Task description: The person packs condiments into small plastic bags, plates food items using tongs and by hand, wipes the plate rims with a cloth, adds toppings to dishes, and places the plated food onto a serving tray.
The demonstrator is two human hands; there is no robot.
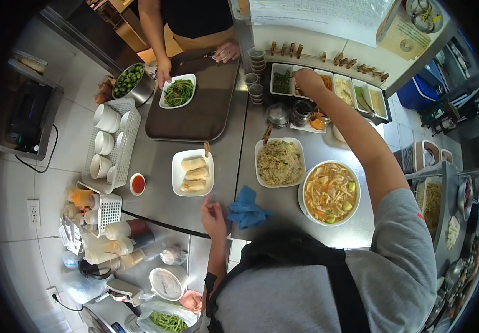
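Note:
My right hand reaches over the row of white garnish containers, its fingers curled down over one; what they pinch is hidden. Near the counter's front edge, my left hand is loosely closed with nothing visible in it. It lies between a white plate of rolls and a crumpled blue cloth. A wooden clothespin is clipped to that plate. Fried rice fills a square dish with another clothespin. To its right stands a bowl of noodle soup with vegetables.
Across the counter, a person's hand holds a dish of greens over a brown tray. A small sauce dish, a basket of white cups and squeeze bottles stand left. Jars sit below the garnishes.

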